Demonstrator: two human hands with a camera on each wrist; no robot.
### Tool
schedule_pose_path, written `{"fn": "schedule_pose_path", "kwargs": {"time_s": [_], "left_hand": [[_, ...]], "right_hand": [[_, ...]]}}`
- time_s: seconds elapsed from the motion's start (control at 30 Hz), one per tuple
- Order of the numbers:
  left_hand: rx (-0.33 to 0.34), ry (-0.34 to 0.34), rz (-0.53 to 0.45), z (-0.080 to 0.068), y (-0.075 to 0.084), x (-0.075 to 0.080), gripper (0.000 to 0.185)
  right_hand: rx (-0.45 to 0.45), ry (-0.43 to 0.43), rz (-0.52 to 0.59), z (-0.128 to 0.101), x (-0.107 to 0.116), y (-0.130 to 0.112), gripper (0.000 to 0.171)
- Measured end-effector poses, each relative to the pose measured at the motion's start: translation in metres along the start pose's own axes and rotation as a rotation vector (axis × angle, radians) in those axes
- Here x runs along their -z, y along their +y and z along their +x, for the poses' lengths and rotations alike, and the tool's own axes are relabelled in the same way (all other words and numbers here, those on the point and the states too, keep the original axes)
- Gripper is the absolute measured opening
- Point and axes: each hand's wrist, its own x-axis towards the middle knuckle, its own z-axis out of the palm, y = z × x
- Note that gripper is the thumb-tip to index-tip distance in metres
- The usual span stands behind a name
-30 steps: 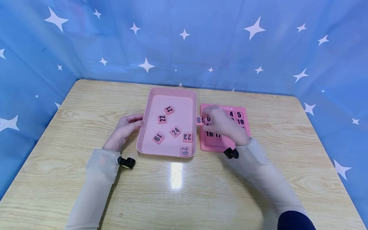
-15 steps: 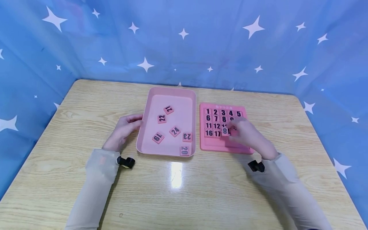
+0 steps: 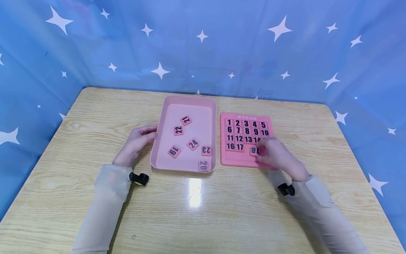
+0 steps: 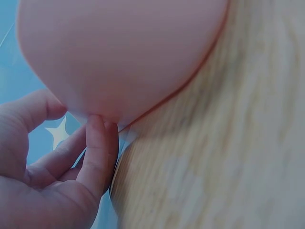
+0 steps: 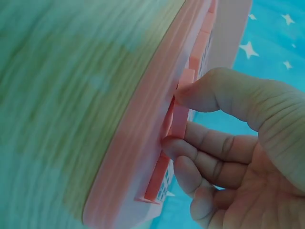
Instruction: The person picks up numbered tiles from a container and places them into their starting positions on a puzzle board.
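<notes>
while pinching tile (image 3: 254, 151), right hand (image 3: 279, 157) low

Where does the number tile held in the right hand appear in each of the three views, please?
Head: the number tile sits right of centre, pinched by the right hand over the puzzle board, just below the row holding 16 and 17.
Left wrist: not in it; only the tray's underside and the left hand show.
Right wrist: centre, edge-on between thumb and fingers.
Shared landmark: the wooden table.
</notes>
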Motion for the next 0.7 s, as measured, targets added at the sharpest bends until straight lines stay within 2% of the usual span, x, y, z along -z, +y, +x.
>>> {"fn": "schedule_pose_path", "kwargs": {"time_s": [0.17,0.27,0.5,0.7], "left_hand": [[0.003,0.001,-0.001,-0.0003,0.0001,0.0005,0.045],[0.000,0.004,-0.005,0.0002,-0.0007,0.0007,0.044],[-0.002,0.001,-0.002,-0.0005,0.0005,0.0001,0.045],[-0.002,0.009,0.002,0.0012,-0.0017,0.0004,0.044]], "right_hand": [[0.003,0.020,-0.008,0.0026,-0.0006,-0.0031,0.016],[-0.010,0.022,-0.016,0.0035,0.0001,-0.0040,0.014],[-0.030,0.016,-0.036,-0.0014,0.0020,-0.0040,0.023],[-0.045,-0.019,0.027,-0.0028,0.0078,0.0001,0.027]]}}
